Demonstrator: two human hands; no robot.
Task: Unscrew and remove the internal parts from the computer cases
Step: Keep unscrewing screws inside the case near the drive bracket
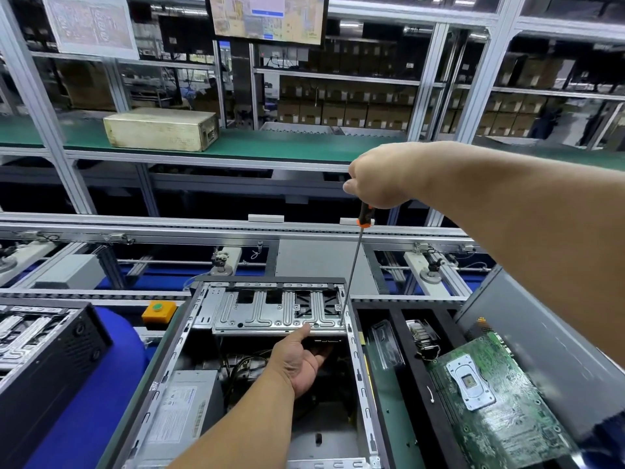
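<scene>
power supply label [182,414]: print there, too blurred to read
hanging sheet [90,23]: diagram and lines, illegible
overhead monitor [267,16]: screen content on, no text resolvable
motherboard [497,397]: markings too small to read
beige box [162,128]: faint print, unreadable
</scene>
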